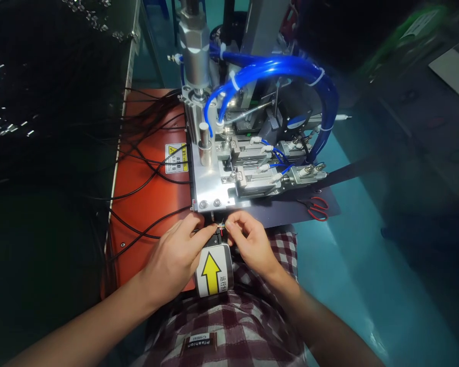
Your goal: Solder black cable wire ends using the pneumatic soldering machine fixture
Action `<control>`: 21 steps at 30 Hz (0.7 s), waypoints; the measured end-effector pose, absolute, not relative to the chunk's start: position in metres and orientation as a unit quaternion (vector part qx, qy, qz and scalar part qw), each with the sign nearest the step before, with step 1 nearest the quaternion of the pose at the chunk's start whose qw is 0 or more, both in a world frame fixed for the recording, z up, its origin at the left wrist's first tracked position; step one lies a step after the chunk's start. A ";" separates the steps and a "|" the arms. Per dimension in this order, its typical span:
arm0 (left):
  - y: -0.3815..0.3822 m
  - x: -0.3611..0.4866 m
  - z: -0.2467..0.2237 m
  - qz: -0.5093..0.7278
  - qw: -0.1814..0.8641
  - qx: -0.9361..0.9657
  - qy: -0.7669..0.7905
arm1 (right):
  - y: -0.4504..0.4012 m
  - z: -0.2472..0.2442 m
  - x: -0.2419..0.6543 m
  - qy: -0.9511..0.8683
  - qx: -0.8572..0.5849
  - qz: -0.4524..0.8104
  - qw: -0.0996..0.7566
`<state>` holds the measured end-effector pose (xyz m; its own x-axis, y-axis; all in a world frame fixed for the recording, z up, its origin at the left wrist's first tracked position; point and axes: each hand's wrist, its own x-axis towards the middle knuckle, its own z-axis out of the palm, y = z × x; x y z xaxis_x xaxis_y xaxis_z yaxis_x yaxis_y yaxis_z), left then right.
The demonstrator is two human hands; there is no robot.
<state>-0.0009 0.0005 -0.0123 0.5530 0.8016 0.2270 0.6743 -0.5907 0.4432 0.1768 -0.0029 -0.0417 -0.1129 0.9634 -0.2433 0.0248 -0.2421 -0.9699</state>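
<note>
Both hands meet at a small metallic piece (pixel 221 226) at the front edge of a silver machine (pixel 214 186). My left hand (pixel 176 255) reaches in from the left, its thumb and index fingertip close together at the piece's left side. From the right, my right hand (pixel 252 242) pinches with thumb and forefinger at the piece's other side; what lies between those fingertips is too small to name. Just below the fingers is a black block, and under it a white label with a yellow arrow (pixel 211 272).
Thick blue hoses (pixel 279 66) arch over the machine's cylinders. Black cables (pixel 137 193) cross the orange-red plate (pixel 149 178) on the left. Red-handled scissors (pixel 318 209) lie on the dark surface at the right. A checkered garment (pixel 245 326) is below the hands.
</note>
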 end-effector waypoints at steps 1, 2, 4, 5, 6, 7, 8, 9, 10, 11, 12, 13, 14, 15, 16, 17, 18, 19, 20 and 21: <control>0.001 -0.001 -0.012 0.205 0.152 0.868 0.425 | -0.003 -0.042 0.177 -0.465 -0.530 0.583 0.403; 0.001 0.000 -0.012 0.205 0.150 0.869 0.424 | -0.004 -0.042 0.176 -0.464 -0.530 0.584 0.403; 0.001 0.000 -0.011 0.205 0.146 0.870 0.423 | -0.004 -0.042 0.176 -0.459 -0.531 0.589 0.401; 0.001 0.000 -0.011 0.205 0.145 0.871 0.423 | -0.004 -0.041 0.176 -0.456 -0.532 0.592 0.398; 0.001 0.000 -0.011 0.205 0.145 0.870 0.423 | -0.004 -0.041 0.176 -0.452 -0.533 0.596 0.396; 0.001 0.000 -0.011 0.206 0.145 0.870 0.423 | -0.004 -0.041 0.176 -0.448 -0.534 0.600 0.394; 0.001 0.000 -0.010 0.206 0.144 0.870 0.424 | -0.004 -0.040 0.176 -0.444 -0.535 0.603 0.392; 0.001 0.000 -0.010 0.207 0.144 0.870 0.424 | -0.004 -0.039 0.176 -0.441 -0.535 0.606 0.391; 0.000 0.000 -0.010 0.207 0.145 0.869 0.424 | -0.003 -0.039 0.176 -0.437 -0.534 0.610 0.389; 0.000 0.000 -0.010 0.209 0.146 0.869 0.424 | -0.003 -0.038 0.176 -0.434 -0.534 0.613 0.388; 0.000 0.000 -0.010 0.209 0.148 0.869 0.423 | -0.003 -0.038 0.176 -0.432 -0.535 0.616 0.386; 0.000 0.000 -0.011 0.210 0.150 0.869 0.422 | -0.002 -0.037 0.176 -0.430 -0.536 0.618 0.383; 0.000 0.000 -0.011 0.211 0.152 0.869 0.421 | -0.002 -0.036 0.176 -0.428 -0.538 0.619 0.380; 0.000 0.000 -0.011 0.211 0.153 0.869 0.420 | -0.002 -0.036 0.176 -0.426 -0.540 0.619 0.378; 0.000 0.000 -0.010 0.210 0.153 0.870 0.420 | -0.002 -0.035 0.176 -0.426 -0.542 0.619 0.376; 0.000 0.000 -0.010 0.208 0.153 0.870 0.420 | -0.002 -0.035 0.176 -0.425 -0.545 0.619 0.374; 0.000 0.000 -0.010 0.206 0.154 0.870 0.421 | -0.002 -0.034 0.176 -0.424 -0.548 0.618 0.371; 0.000 0.000 -0.010 0.204 0.152 0.870 0.423 | -0.002 -0.033 0.175 -0.424 -0.551 0.618 0.369; 0.000 0.000 -0.010 0.203 0.151 0.869 0.425 | -0.002 -0.033 0.175 -0.423 -0.553 0.617 0.366; 0.000 0.001 -0.010 0.201 0.148 0.870 0.426 | -0.002 -0.033 0.175 -0.423 -0.555 0.617 0.363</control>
<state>0.0006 0.0002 -0.0096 0.5560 0.8003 0.2242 0.6815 -0.5934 0.4283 0.1754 -0.0022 -0.0328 -0.1201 0.9176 -0.3788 0.0213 -0.3791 -0.9251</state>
